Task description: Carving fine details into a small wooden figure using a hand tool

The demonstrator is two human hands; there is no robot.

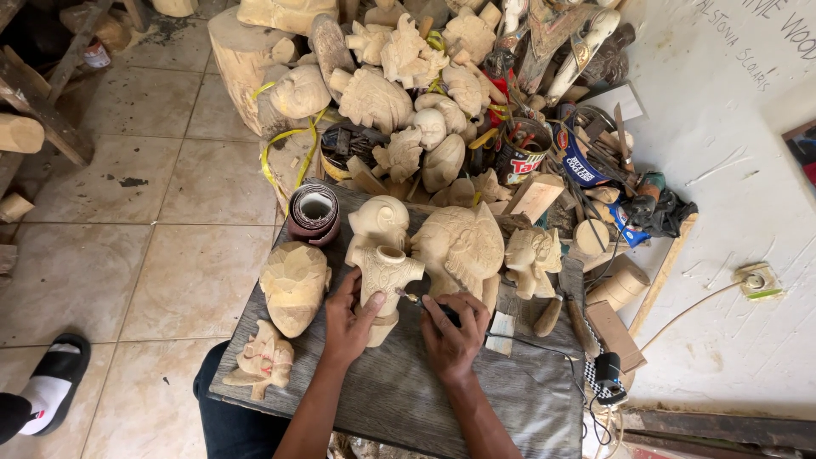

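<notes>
While the left hand (348, 319) wraps its fingers and thumb around the lower body of a pale wooden carving (384, 280), the right hand (455, 327) is clenched on a dark rotary tool (433, 308), whose thin metal tip touches the carving's right side. That carving sits near the middle of a worn grey wooden board (408, 391), just ahead of both hands. It is a cross-shaped piece with two short arms and an open round neck; its long axis runs near to far, tilted slightly left at the far end, with the neck pointing away from the person and the base towards them.

A thin black cable (544, 350) trails right from the tool across the board. Just left of the left hand lies a leaf-shaped mask carving (293, 285), and nearer, at the board's left corner, a small figure carving (263, 357). Beyond the held piece stand a round head carving (380, 219), a large winged carving (463, 246) and a roll of sandpaper (313, 212). Farther still, many unfinished carvings and tins of tools (520, 157) are heaped together. The floor (127, 255) is beige tile, with a black sandal (55, 374) at the near left and a whitish wall (739, 280) on the right.
</notes>
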